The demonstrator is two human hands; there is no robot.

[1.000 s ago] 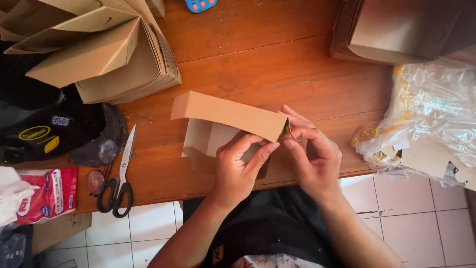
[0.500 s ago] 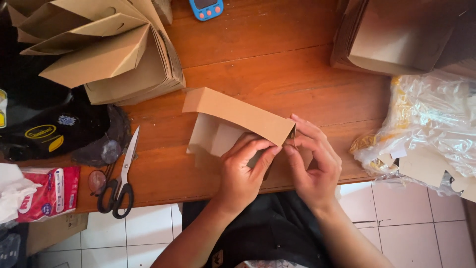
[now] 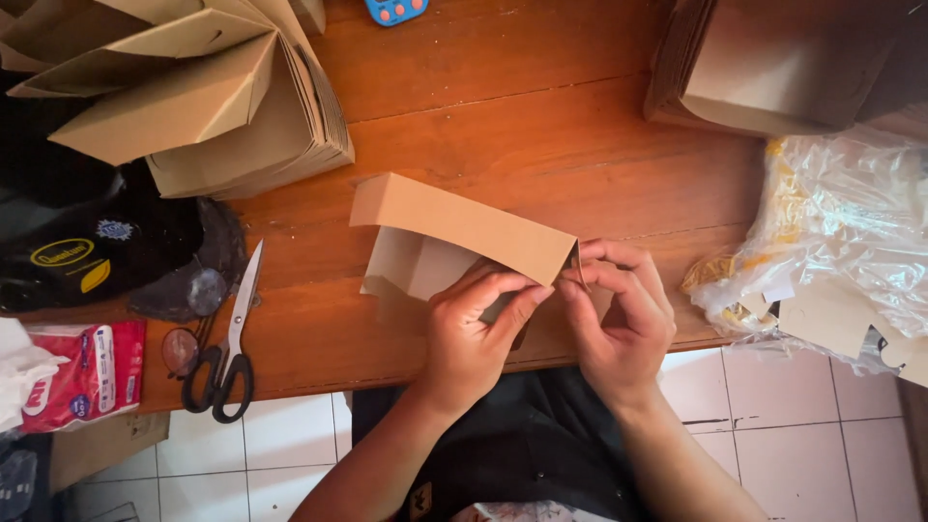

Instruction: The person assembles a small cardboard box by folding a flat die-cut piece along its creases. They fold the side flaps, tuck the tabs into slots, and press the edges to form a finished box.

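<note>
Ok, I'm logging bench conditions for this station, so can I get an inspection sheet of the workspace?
Surface: wooden table, bare in the middle.
Job's things: brown cardboard piece, partly folded, held at its right end.
Clutter: scissors, folded box stacks, flat cardboard stack, plastic bag, black cap, red packet, blue gadget.
Grippers: left hand and right hand both pinch the cardboard.
Cables: nothing seen.
Surroundings: white tiled floor.
</note>
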